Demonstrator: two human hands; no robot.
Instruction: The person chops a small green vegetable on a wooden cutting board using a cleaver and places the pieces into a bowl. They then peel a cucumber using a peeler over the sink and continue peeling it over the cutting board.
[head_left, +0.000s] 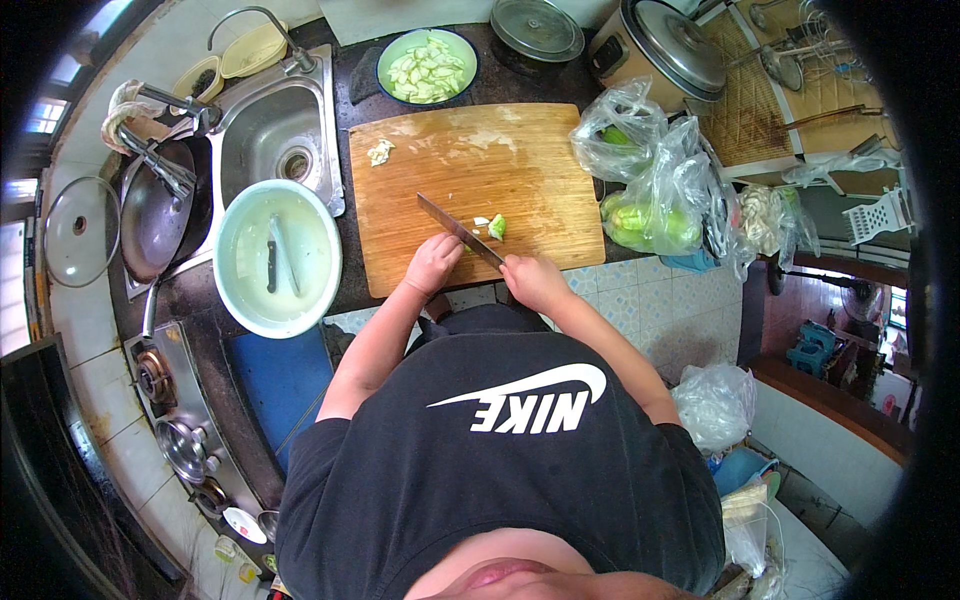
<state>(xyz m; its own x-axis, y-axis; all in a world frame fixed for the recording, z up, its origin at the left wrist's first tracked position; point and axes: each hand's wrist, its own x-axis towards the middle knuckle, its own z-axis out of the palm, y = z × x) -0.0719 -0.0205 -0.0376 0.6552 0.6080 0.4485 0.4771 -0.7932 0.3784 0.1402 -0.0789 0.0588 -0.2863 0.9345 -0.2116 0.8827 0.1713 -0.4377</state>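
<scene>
My right hand (535, 283) grips the handle of a kitchen knife (459, 225), whose long blade slants across the near part of a wooden cutting board (480, 161). Curled against the board just left of the blade is my left hand (435, 262). A sliver of green shows by its fingertips, but what lies under the fingers is hidden. Beyond the blade sit a green vegetable end (496, 226) and a small white piece (480, 221). A little heap of pale chopped bits (380, 152) lies at the board's far left.
Sliced pale-green vegetable fills a bowl (427, 66) behind the board. Plastic bags of green vegetables (652, 217) stand right of it. Leftward, a light-blue basin (277, 259) holds cloudy water and a black-handled tool (271, 266), beside a steel sink (277, 127).
</scene>
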